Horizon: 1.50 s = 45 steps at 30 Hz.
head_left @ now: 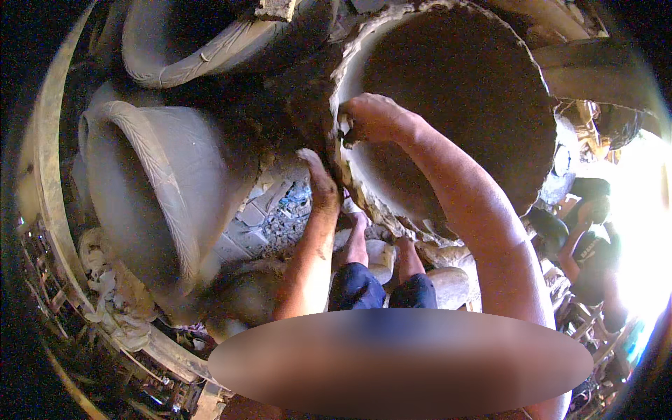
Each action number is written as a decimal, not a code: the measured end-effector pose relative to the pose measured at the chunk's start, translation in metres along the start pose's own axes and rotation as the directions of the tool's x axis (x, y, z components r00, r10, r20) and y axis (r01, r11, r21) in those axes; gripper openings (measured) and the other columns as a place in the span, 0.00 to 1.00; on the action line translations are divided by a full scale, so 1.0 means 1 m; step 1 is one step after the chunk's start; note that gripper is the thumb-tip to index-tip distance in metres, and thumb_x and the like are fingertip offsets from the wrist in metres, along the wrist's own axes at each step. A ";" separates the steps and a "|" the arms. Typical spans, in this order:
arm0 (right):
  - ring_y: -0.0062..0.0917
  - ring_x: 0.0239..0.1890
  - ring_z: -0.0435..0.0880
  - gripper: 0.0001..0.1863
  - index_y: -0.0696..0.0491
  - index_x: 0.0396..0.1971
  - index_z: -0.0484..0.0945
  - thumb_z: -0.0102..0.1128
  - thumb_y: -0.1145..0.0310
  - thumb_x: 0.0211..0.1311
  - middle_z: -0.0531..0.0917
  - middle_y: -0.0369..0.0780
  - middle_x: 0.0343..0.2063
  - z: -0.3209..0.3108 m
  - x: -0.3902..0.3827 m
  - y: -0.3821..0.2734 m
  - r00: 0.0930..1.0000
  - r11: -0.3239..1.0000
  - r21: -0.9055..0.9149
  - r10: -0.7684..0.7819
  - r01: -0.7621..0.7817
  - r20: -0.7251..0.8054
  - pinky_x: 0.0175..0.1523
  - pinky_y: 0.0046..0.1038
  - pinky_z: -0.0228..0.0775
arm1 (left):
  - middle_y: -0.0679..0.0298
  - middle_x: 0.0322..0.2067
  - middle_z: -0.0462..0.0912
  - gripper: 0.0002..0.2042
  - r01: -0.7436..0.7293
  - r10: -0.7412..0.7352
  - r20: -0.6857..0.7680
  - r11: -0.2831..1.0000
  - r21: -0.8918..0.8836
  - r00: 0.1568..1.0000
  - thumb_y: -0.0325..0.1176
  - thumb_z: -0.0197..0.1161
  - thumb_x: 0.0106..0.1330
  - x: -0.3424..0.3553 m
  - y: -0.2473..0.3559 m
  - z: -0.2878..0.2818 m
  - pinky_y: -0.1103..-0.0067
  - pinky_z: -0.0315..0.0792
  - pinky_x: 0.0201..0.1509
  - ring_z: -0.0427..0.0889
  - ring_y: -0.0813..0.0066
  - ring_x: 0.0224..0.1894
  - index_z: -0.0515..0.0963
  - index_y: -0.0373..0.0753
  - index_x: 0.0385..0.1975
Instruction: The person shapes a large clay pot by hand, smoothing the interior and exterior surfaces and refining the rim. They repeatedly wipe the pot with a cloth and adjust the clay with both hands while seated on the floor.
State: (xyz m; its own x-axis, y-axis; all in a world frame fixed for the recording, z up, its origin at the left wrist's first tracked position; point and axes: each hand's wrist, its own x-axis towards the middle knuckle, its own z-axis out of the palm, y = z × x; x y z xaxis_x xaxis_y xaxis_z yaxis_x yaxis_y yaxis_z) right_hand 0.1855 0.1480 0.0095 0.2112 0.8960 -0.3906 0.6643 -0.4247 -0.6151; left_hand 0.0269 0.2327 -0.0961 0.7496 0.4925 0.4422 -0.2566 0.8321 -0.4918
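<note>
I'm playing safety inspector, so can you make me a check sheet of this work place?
Surface: ground, partly covered by grey slabs.
Job's things: large round vessel, ragged rim, mouth open.
Clutter: small loose bits on the ground.
Hands: left hand beside the rim's outside; right hand at its inner side, grip unclear.
Cables: nothing seen.
Surroundings: lower-left vessel, upper-left vessel; another person at right.

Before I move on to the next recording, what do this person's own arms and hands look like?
Both the left hand and the right hand are ungloved, with no ring, watch or band that I can make out. The left forearm and right forearm show no sleeves. Blurring hides part of the arms lower down, so sleeves there can't be told.
</note>
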 end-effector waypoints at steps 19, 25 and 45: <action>0.42 0.39 0.83 0.11 0.55 0.35 0.77 0.61 0.72 0.49 0.82 0.48 0.31 0.029 -0.033 -0.027 0.997 0.993 -0.113 0.029 -0.037 -0.074 0.43 0.39 0.77 | 0.63 0.67 0.55 0.32 0.622 0.614 -0.642 0.294 0.726 0.459 0.56 0.29 0.73 0.015 -0.049 0.026 0.70 0.45 0.73 0.54 0.65 0.68 0.54 0.37 0.67; 0.41 0.40 0.83 0.15 0.53 0.40 0.77 0.62 0.71 0.49 0.82 0.47 0.33 0.040 -0.036 -0.017 1.000 0.996 -0.082 0.019 -0.019 -0.008 0.44 0.40 0.76 | 0.60 0.67 0.56 0.30 0.494 0.010 -0.626 0.604 0.625 0.780 0.52 0.31 0.75 0.013 -0.050 0.032 0.73 0.43 0.73 0.53 0.66 0.69 0.54 0.35 0.66; 0.40 0.33 0.85 0.09 0.55 0.31 0.81 0.59 0.69 0.49 0.84 0.48 0.27 0.017 -0.001 -0.002 0.979 0.984 -0.154 0.060 -0.091 -0.196 0.36 0.39 0.80 | 0.64 0.66 0.58 0.38 0.618 0.500 -0.686 0.327 0.715 0.529 0.66 0.31 0.68 0.008 -0.025 0.038 0.68 0.46 0.72 0.56 0.63 0.67 0.57 0.39 0.66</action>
State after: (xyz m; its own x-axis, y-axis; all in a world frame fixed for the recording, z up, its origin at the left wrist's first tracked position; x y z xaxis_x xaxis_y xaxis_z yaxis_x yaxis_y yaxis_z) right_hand 0.1713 0.1461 -0.0007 0.3867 0.8770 -0.2853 0.7447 -0.4794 -0.4643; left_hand 0.0162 0.2261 -0.0514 0.6871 0.5015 -0.5258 -0.0574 0.7589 0.6487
